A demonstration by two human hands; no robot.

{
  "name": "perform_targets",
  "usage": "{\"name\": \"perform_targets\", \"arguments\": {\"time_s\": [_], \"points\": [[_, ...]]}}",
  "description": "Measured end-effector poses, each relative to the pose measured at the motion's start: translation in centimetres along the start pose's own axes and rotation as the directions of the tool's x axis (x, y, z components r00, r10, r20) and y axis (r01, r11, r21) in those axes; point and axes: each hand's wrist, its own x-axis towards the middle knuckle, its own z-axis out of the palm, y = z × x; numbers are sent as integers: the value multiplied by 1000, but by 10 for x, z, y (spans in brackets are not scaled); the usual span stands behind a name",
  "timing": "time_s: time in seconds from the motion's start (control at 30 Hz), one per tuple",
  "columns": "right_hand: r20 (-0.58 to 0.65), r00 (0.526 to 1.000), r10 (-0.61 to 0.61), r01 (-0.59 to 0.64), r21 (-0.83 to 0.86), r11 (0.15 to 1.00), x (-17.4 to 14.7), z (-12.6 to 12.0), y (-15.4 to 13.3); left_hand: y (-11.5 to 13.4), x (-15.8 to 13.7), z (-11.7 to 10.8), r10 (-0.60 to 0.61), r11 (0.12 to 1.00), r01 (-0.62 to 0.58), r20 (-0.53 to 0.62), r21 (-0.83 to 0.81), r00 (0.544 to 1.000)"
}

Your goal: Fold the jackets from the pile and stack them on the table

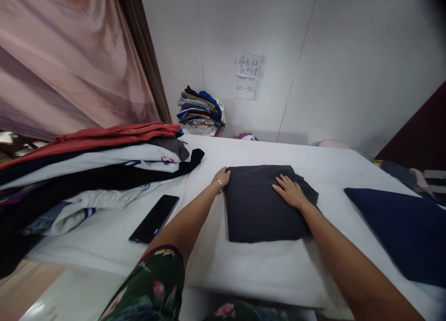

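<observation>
A dark grey garment (261,209), folded into a rough rectangle, lies flat on the white-covered table (216,265). Its exact kind cannot be made out. At its far left corner my left hand (222,177), with a bracelet at the wrist, has its fingers closed on the edge of the cloth. My right hand (290,192) rests flat on top towards the right side, fingers spread. Just beyond that hand, a loose part of the cloth sticks out past the folded right edge.
A black phone (155,219) lies left of my left forearm. Unfolded clothes (104,158) are heaped along the left side. Navy folded cloth (400,228) lies at the right. Behind the table stands a stack of folded clothes (200,109), near the wall with paper notes (249,65).
</observation>
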Motion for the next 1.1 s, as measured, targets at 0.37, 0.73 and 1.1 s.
{"name": "perform_targets", "arguments": {"time_s": [0.37,0.73,1.1], "points": [[-47,999,-2,4,44,999,-1,7,6,-17,41,-15,118,993,-117,114,-16,986],[-88,996,-7,13,63,998,-3,9,9,-8,57,-17,134,920,-202,216,335,967],[-12,1000,7,-7,6,1000,-5,-1,-4,60,-16,1,469,822,-500,174,273,866]]}}
